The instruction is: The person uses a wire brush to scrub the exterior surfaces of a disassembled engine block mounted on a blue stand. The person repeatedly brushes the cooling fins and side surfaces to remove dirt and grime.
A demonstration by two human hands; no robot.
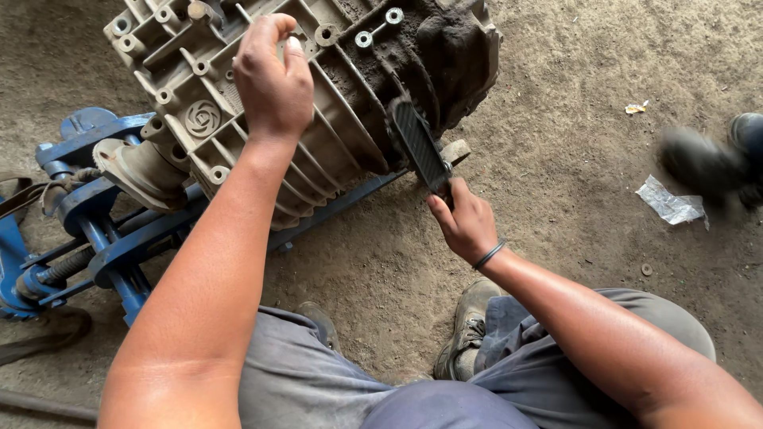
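Your left hand [273,79] pinches something small on top of the gearbox casing [318,95]; your fingers hide what it is. Your right hand [467,225] grips a dark flat file [419,144], its tip against the casing's grimy right side. The casing's top is cut off; blurred shoes [707,163] lie far to its right.

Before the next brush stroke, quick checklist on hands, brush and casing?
1. Right hand has a grip on the brush handle: ok.
2. Bristle end against the dirty side of the gearbox casing: ok.
3. Left hand on the casing's top edge, steadying it: ok.
4. Casing rests on the blue jack: ok; whether it is secured, cannot tell.
5. Another person's shoes close by on the right, blurred: not ok.
6. Paper scrap on the dirt floor, apart from the work: ok.
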